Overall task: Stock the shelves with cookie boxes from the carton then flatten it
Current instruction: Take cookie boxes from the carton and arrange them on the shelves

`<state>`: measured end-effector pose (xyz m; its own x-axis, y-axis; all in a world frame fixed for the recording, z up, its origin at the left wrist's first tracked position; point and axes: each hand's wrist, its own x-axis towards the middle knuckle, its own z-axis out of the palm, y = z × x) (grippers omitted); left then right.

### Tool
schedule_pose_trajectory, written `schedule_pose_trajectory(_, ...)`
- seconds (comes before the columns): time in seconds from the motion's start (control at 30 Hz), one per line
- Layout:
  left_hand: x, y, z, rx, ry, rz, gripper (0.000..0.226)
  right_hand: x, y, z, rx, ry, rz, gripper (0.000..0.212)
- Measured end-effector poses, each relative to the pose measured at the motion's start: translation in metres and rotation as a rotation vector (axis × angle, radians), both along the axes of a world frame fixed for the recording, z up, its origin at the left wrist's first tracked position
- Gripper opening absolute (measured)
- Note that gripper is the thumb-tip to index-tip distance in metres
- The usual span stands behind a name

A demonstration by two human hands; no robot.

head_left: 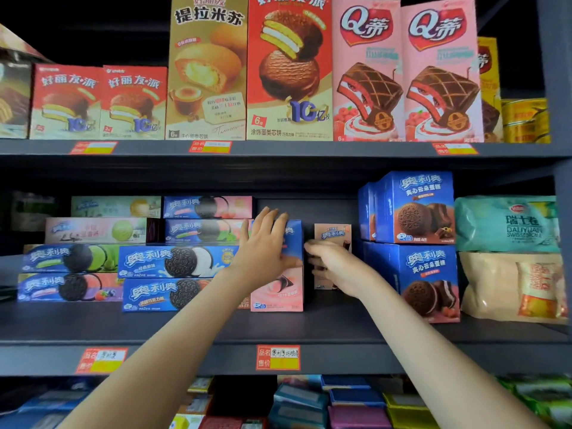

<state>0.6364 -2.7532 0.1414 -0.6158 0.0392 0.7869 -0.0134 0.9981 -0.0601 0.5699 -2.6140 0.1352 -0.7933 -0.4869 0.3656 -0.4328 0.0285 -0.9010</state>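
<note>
1. On the middle shelf (309,329), the left hand (263,249) lies flat on the front of a pink and blue cookie box (278,294), fingers straight.
2. The right hand (335,264) is just beside that box with bent fingers. I cannot tell if it holds anything.
3. The cookie box stands up between flat Oreo boxes (173,277) and big blue boxes (427,274).
4. A small tan box (332,233) stands behind the right hand.
</note>
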Motion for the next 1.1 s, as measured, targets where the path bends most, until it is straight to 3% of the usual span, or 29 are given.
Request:
schedule_pose_trajectory(0.13, 0.001, -0.002, 0.004, 0.073, 0.034, -0.092, 0.074, 0.006, -0.003, 0.002, 0.061, 0.174, -0.072, 0.036)
schedule_pose_trajectory(0.3, -0.002, 0.001, 0.008, 0.105, 0.054, -0.19, 0.069, 0.003, 0.0, 0.004, -0.053, 0.026, 0.025, 0.036)
schedule_pose_trajectory(0.47, -0.005, 0.001, 0.01, 0.133, 0.054, -0.185, 0.069, 0.009, 0.003, 0.006, 0.121, 0.192, -0.037, 0.032)
schedule_pose_trajectory(0.63, -0.002, 0.006, 0.007, 0.098, 0.082, -0.053, 0.07, 0.01, 0.003, 0.007, 0.167, 0.314, -0.121, 0.032)
schedule_pose_trajectory(0.8, 0.002, 0.018, 0.012, 0.035, 0.238, -0.093, 0.047, 0.004, 0.006, 0.015, 0.181, 0.402, -0.294, 0.043)
schedule_pose_trajectory(0.9, 0.0, 0.029, 0.02, -0.068, 0.258, -0.118, 0.04, -0.004, 0.01, 0.019, 0.286, 0.511, -0.396, 0.054)
schedule_pose_trajectory(1.0, -0.007, 0.045, 0.024, -0.2, 0.17, -0.013, 0.045, -0.013, 0.008, 0.021, 0.477, 0.58, -0.512, 0.069)
schedule_pose_trajectory(1.1, -0.014, 0.055, 0.029, -0.285, 0.099, 0.093, 0.046, -0.02, 0.007, 0.019, 0.653, 0.661, -0.591, 0.072)
